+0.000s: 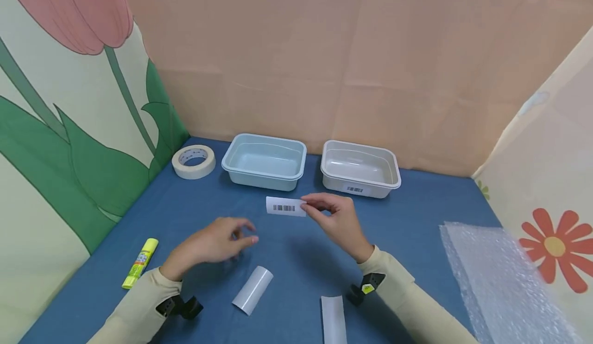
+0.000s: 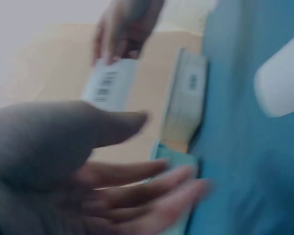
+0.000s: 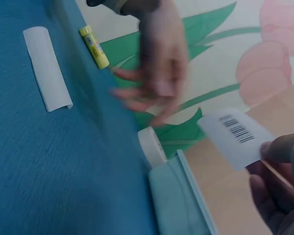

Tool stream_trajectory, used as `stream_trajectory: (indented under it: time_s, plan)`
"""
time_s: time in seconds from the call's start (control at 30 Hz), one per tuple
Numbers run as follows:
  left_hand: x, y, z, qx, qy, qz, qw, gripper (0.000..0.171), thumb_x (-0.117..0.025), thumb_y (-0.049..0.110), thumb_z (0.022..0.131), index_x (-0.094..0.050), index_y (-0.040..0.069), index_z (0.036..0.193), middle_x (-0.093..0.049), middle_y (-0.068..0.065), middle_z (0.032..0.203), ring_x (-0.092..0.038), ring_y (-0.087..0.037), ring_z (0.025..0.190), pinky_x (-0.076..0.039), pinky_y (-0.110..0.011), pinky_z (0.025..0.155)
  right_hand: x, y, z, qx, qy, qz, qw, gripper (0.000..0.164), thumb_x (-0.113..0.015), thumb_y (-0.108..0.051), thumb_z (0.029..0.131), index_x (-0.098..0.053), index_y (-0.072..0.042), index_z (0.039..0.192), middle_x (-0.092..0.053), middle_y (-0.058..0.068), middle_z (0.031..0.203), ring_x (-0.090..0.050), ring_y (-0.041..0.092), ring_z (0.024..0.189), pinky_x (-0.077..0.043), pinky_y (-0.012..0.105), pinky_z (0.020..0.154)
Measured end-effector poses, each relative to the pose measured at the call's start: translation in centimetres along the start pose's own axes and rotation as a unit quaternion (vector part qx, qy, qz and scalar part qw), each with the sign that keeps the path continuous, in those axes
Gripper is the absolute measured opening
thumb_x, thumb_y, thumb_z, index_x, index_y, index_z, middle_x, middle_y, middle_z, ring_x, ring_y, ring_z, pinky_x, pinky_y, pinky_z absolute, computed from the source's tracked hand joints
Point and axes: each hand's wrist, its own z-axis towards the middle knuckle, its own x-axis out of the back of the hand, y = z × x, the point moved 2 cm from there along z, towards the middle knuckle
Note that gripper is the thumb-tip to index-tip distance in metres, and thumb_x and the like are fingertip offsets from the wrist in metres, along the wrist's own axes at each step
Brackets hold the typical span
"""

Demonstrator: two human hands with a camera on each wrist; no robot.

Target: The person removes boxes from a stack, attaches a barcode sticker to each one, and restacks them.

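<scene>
Between thumb and fingers my right hand (image 1: pixel 335 223) pinches the right end of a white barcode label (image 1: pixel 283 207), held up in front of the tubs. To its left, my left hand (image 1: pixel 217 241) hovers over the table with loosely bent fingers and nothing in them; it is blurred in the right wrist view. A light blue plastic tub (image 1: pixel 264 161) stands behind the label. Beside it is a greyish-white tub (image 1: pixel 360 169), whose front carries a small barcode label (image 1: pixel 355 189). Below the hands lies a curled white paper piece (image 1: pixel 253 290).
A second paper strip (image 1: pixel 333 321) lies at the near edge. A yellow glue stick (image 1: pixel 140 263) is left of my left arm. A roll of masking tape (image 1: pixel 193 161) sits at the back left. Bubble wrap (image 1: pixel 505 282) covers the right side. Fabric walls surround the blue table.
</scene>
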Motion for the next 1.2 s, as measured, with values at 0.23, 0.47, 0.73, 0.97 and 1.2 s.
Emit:
stream_trajectory:
  time_s: [0.23, 0.47, 0.73, 0.97, 1.2]
  plan:
    - [1.6, 0.4, 2.8, -0.081, 0.183, -0.033, 0.9792, 0.032, -0.078, 0.024, 0.093, -0.072, 0.015, 0.123, -0.076, -0.008, 0.114, -0.069, -0.021, 0.096, -0.054, -0.031, 0.068, -1.5, 2.0, 1.5, -0.052, -0.035, 0.033, 0.997, 0.019, -0.076, -0.008, 0.092, -0.078, -0.003, 0.11, -0.079, 0.015, 0.106, -0.077, 0.024, 0.088, -0.06, 0.022, 0.077]
    - [1.3, -0.3, 4.5, -0.077, 0.224, -0.057, 0.97, 0.018, -0.078, 0.017, 0.093, -0.079, 0.008, 0.108, -0.079, -0.01, 0.104, -0.068, -0.018, 0.084, -0.055, -0.03, 0.073, -2.3, 4.3, 2.6, -0.145, -0.069, 0.054, 0.985, 0.031, -0.078, -0.007, 0.09, -0.072, -0.004, 0.121, -0.077, 0.016, 0.115, -0.077, 0.028, 0.095, -0.063, 0.029, 0.079]
    - [2.0, -2.6, 5.7, -0.065, 0.214, -0.053, 0.9733, 0.015, -0.075, 0.017, 0.095, -0.079, 0.009, 0.107, -0.078, -0.009, 0.1, -0.065, -0.02, 0.086, -0.054, -0.03, 0.072, -4.3, 7.1, 4.3, -0.263, -0.127, 0.076, 0.954, 0.018, -0.079, -0.017, 0.091, -0.077, -0.006, 0.105, -0.078, 0.01, 0.105, -0.072, 0.025, 0.092, -0.06, 0.033, 0.084]
    - [2.9, -5.1, 7.4, -0.022, 0.256, -0.06, 0.9645, 0.021, -0.075, 0.019, 0.095, -0.078, 0.005, 0.11, -0.078, -0.016, 0.102, -0.071, -0.028, 0.076, -0.054, -0.028, 0.058, -6.4, 7.6, 5.4, -0.194, -0.097, 0.005, 0.976, 0.01, -0.077, -0.016, 0.093, -0.08, -0.009, 0.1, -0.079, 0.013, 0.095, -0.076, 0.03, 0.082, -0.055, 0.025, 0.071]
    - [3.5, -7.0, 9.5, 0.013, 0.279, -0.031, 0.9596, 0.023, -0.073, 0.023, 0.097, -0.079, 0.006, 0.112, -0.079, -0.015, 0.096, -0.069, -0.024, 0.076, -0.052, -0.028, 0.059, -8.5, 8.5, 6.1, -0.201, -0.092, -0.021, 0.975, 0.016, -0.073, -0.015, 0.096, -0.081, -0.01, 0.109, -0.08, 0.011, 0.101, -0.076, 0.013, 0.074, -0.057, 0.022, 0.07]
